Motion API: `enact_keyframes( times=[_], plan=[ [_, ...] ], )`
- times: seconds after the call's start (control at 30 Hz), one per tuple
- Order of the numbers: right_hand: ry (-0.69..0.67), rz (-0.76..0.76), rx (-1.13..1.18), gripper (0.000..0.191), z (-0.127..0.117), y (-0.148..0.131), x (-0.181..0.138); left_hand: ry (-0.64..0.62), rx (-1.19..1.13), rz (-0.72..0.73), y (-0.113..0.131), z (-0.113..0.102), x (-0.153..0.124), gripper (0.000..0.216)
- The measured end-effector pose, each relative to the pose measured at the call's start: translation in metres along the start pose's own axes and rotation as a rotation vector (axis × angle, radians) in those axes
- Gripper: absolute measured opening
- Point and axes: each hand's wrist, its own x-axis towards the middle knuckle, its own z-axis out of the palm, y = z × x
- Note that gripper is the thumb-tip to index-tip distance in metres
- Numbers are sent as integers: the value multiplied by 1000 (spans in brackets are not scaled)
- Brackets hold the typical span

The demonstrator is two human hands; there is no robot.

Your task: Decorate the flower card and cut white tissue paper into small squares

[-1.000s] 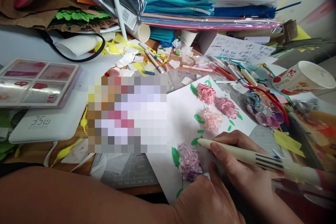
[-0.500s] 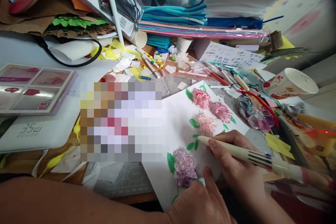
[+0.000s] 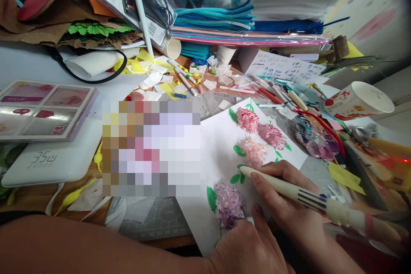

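Note:
A white sheet of paper (image 3: 218, 143) bears raised, petal-like flowers and green leaves. My right hand (image 3: 289, 205) grips a thick cream multicolour pen (image 3: 285, 186), its tip on the sheet by a small sprig of green leaves (image 3: 236, 178). My left hand (image 3: 248, 246) rests on the sheet's lower part, one finger stretched out and the others partly hidden. It lies just below the purple flower (image 3: 228, 205). Higher up are a pale pink flower (image 3: 254, 153), a deeper pink flower (image 3: 272, 136) and a red-and-white flower (image 3: 247, 120).
Under the sheet lies a grey cutting mat (image 3: 154, 222). A palette (image 3: 313, 137) and a paper cup (image 3: 359, 100) stand at the right. Pens and paper scraps litter the back. A white power bank (image 3: 48, 165) sits left, beside a blurred-out patch.
The pen tip has shifted slightly left, onto the upper leaf of the sprig. The whole view has moved a little; my left hand stays on the sheet.

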Motion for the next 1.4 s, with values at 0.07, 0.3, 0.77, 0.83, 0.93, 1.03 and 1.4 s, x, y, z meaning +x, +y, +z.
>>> enact_keyframes(
  times=[0.07,0.3,0.77,0.83,0.93,1.03,1.4],
  plan=[
    [9,19,33,18,-1,1,1,4,7,-12,0,0,0,36],
    [32,40,39,18,-1,0,1,11,18,20,-5,-4,2,32],
    [15,58,82,22,0,1,4,-9,14,-31,1,-1,-3,39],
    [25,65,67,21,-2,4,5,0,16,-33,0,-1,-2,39],
    [35,56,33,21,-4,5,5,30,19,-8,-1,-1,1,38],
    [55,78,8,23,-2,1,5,24,6,2,-2,-1,2,36],
    [65,76,76,24,-2,6,5,-39,-62,-18,3,1,-4,36]
  ],
)
